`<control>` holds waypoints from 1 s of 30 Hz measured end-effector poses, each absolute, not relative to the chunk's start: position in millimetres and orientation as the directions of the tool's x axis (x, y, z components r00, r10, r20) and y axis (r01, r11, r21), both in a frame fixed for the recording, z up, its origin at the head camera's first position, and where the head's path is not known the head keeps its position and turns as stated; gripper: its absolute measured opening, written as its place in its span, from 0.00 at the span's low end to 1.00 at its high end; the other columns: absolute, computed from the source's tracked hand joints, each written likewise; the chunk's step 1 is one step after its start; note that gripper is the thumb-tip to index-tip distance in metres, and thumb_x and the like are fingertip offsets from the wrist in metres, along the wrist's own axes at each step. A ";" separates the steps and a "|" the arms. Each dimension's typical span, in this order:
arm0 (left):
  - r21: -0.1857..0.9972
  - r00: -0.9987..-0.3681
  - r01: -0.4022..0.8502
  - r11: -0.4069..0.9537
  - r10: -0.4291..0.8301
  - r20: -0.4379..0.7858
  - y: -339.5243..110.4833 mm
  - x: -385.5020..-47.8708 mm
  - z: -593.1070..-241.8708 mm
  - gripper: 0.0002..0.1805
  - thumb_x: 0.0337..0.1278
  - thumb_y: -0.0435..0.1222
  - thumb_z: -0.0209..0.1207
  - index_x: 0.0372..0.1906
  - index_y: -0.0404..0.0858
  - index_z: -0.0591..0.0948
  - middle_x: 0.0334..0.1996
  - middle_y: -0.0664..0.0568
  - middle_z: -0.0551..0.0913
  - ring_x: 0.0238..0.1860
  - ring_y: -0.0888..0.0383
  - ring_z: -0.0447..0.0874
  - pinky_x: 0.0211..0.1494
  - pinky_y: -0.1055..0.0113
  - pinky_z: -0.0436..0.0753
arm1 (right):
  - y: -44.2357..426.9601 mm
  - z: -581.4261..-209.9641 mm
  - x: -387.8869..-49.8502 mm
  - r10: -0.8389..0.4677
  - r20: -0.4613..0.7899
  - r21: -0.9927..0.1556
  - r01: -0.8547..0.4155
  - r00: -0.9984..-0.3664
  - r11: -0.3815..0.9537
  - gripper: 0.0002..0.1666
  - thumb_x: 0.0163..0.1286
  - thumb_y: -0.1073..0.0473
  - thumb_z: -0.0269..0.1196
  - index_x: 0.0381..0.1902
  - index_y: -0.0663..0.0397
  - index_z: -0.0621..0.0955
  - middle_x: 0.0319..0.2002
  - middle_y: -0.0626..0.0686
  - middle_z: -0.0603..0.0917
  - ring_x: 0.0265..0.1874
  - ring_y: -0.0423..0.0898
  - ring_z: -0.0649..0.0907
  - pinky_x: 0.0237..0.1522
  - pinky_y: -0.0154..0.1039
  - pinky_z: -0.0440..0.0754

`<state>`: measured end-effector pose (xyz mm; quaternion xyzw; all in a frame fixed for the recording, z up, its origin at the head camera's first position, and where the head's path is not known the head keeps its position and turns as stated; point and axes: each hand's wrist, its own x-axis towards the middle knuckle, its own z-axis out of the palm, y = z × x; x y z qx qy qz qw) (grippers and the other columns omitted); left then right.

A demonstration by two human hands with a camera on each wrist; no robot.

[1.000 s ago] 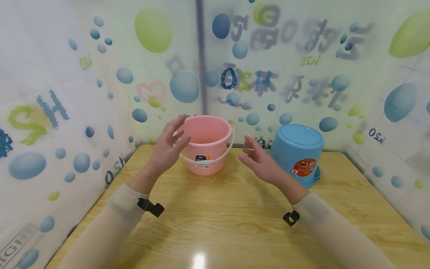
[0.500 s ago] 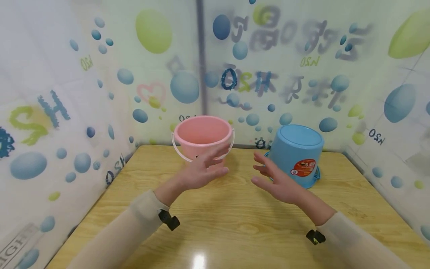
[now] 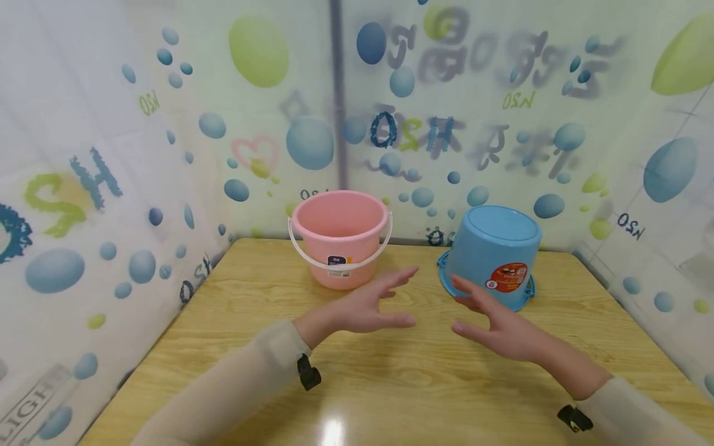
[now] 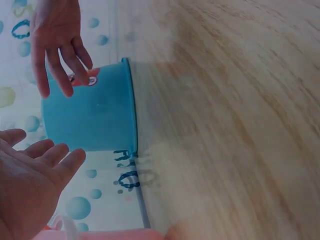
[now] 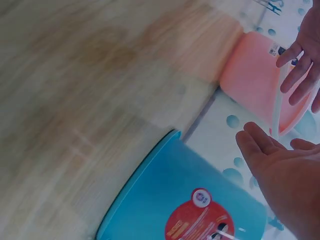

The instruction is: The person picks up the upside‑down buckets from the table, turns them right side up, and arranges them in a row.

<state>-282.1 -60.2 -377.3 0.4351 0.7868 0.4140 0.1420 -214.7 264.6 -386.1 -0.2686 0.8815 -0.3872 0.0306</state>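
A pink bucket (image 3: pixel 341 248) stands upright at the back of the wooden table, its white handle hanging across the front. To its right a blue bucket (image 3: pixel 486 254) rests upside down, a red label facing forward. My left hand (image 3: pixel 365 306) is held in the air in front of the pink bucket, fingers extended, holding nothing. My right hand (image 3: pixel 502 325) hovers before the blue bucket with fingers spread and thumb apart, also holding nothing. In the right wrist view the blue bucket (image 5: pixel 150 195) lies close beside my right hand (image 5: pixel 287 175).
The wooden table (image 3: pixel 390 396) reaches forward to a light curtain (image 3: pixel 184 80) printed with blue and green dots and letters, which also runs along both sides. A dark strap with a small device (image 3: pixel 308 371) sits at my left wrist, and another at the right.
Both hands have moved right and lower. My left hand has come away from beside the pink bucket's rim and now floats in front of it. Both buckets stay where they were.
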 end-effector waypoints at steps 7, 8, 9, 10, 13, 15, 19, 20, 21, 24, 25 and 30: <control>0.719 -0.579 0.598 0.354 0.811 0.082 -43.8 -286.9 -389.3 0.55 0.72 0.56 0.69 0.92 0.59 0.48 0.91 0.57 0.51 0.89 0.51 0.56 0.87 0.54 0.68 | 290.4 -389.9 -203.7 -0.464 0.114 -0.711 -0.398 -0.878 0.580 0.51 0.84 0.52 0.66 0.91 0.50 0.51 0.86 0.69 0.58 0.79 0.75 0.71 0.64 0.74 0.82; 0.712 -0.578 0.603 0.359 0.812 0.080 -41.9 -288.2 -391.2 0.56 0.72 0.56 0.70 0.92 0.58 0.48 0.91 0.57 0.51 0.89 0.51 0.56 0.87 0.54 0.69 | 294.4 -390.9 -202.9 -0.462 0.113 -0.710 -0.396 -0.880 0.582 0.51 0.84 0.53 0.66 0.91 0.50 0.51 0.86 0.69 0.57 0.78 0.75 0.71 0.63 0.74 0.83; 0.706 -0.578 0.607 0.364 0.813 0.077 -40.2 -289.5 -393.0 0.56 0.72 0.56 0.70 0.92 0.58 0.47 0.91 0.56 0.51 0.89 0.52 0.56 0.87 0.55 0.69 | 298.7 -391.7 -202.2 -0.459 0.112 -0.708 -0.395 -0.881 0.585 0.51 0.84 0.53 0.66 0.91 0.50 0.50 0.86 0.69 0.57 0.78 0.76 0.71 0.62 0.73 0.84; 0.703 -0.577 0.608 0.369 0.813 0.072 -38.7 -290.3 -394.2 0.57 0.71 0.56 0.70 0.92 0.57 0.47 0.91 0.55 0.51 0.89 0.51 0.57 0.87 0.54 0.68 | 303.1 -392.7 -201.8 -0.456 0.116 -0.704 -0.397 -0.882 0.589 0.51 0.84 0.54 0.66 0.91 0.51 0.50 0.86 0.70 0.57 0.77 0.76 0.72 0.61 0.72 0.84; 0.698 -0.583 0.602 0.387 0.811 0.054 -34.5 -292.9 -396.9 0.58 0.71 0.57 0.70 0.92 0.57 0.47 0.91 0.54 0.51 0.89 0.51 0.56 0.87 0.52 0.68 | 317.2 -395.5 -200.2 -0.437 0.128 -0.694 -0.395 -0.890 0.602 0.52 0.84 0.55 0.66 0.91 0.52 0.49 0.86 0.71 0.56 0.76 0.77 0.73 0.58 0.69 0.87; 0.690 -0.590 0.602 0.401 0.806 0.047 -31.6 -295.0 -397.9 0.58 0.70 0.58 0.70 0.92 0.58 0.47 0.91 0.53 0.51 0.89 0.51 0.55 0.88 0.50 0.67 | 327.3 -397.1 -199.3 -0.410 0.129 -0.684 -0.381 -0.903 0.622 0.53 0.84 0.55 0.66 0.91 0.52 0.48 0.86 0.71 0.56 0.75 0.78 0.72 0.57 0.67 0.88; 0.670 -0.618 0.596 0.443 0.786 0.030 -25.0 -301.2 -400.1 0.58 0.68 0.61 0.70 0.91 0.62 0.47 0.91 0.54 0.49 0.91 0.51 0.48 0.89 0.44 0.63 | 347.7 -402.3 -199.1 -0.348 0.112 -0.659 -0.331 -0.931 0.675 0.54 0.84 0.53 0.66 0.91 0.57 0.47 0.85 0.73 0.56 0.74 0.80 0.72 0.58 0.70 0.87; 0.661 -0.623 0.598 0.453 0.781 0.028 -22.8 -303.0 -400.2 0.58 0.68 0.62 0.70 0.91 0.63 0.47 0.91 0.54 0.50 0.91 0.51 0.47 0.89 0.43 0.62 | 352.7 -404.9 -199.9 -0.341 0.114 -0.650 -0.330 -0.933 0.685 0.54 0.83 0.53 0.66 0.90 0.59 0.46 0.84 0.75 0.57 0.73 0.81 0.73 0.58 0.71 0.86; 0.655 -0.630 0.597 0.464 0.777 0.024 -20.3 -304.9 -400.4 0.58 0.68 0.62 0.70 0.91 0.64 0.47 0.91 0.54 0.50 0.91 0.51 0.47 0.89 0.43 0.61 | 357.7 -406.9 -201.3 -0.330 0.114 -0.636 -0.324 -0.937 0.700 0.55 0.83 0.53 0.67 0.90 0.61 0.47 0.83 0.76 0.58 0.73 0.81 0.73 0.59 0.70 0.86; 0.645 -0.638 0.590 0.486 0.770 0.004 -10.6 -310.1 -397.9 0.58 0.68 0.63 0.70 0.91 0.64 0.46 0.91 0.54 0.51 0.91 0.51 0.48 0.89 0.42 0.61 | 373.2 -413.4 -208.3 -0.302 0.114 -0.604 -0.307 -0.947 0.735 0.57 0.82 0.53 0.68 0.89 0.65 0.46 0.81 0.79 0.59 0.70 0.82 0.76 0.60 0.61 0.88; 0.641 -0.641 0.588 0.494 0.768 -0.004 -6.7 -312.4 -397.5 0.59 0.68 0.63 0.70 0.91 0.64 0.46 0.91 0.54 0.51 0.91 0.50 0.48 0.89 0.42 0.62 | 378.4 -415.6 -211.3 -0.296 0.115 -0.596 -0.304 -0.948 0.743 0.58 0.82 0.54 0.68 0.89 0.67 0.45 0.80 0.80 0.59 0.69 0.83 0.76 0.61 0.62 0.88; 0.622 -0.641 0.583 0.523 0.766 -0.044 13.1 -328.2 -399.6 0.61 0.67 0.64 0.70 0.92 0.59 0.45 0.91 0.53 0.50 0.91 0.50 0.49 0.89 0.43 0.63 | 402.4 -422.1 -230.4 -0.275 0.057 -0.588 -0.254 -0.960 0.767 0.62 0.82 0.54 0.68 0.88 0.72 0.37 0.79 0.87 0.52 0.69 0.90 0.70 0.66 0.76 0.78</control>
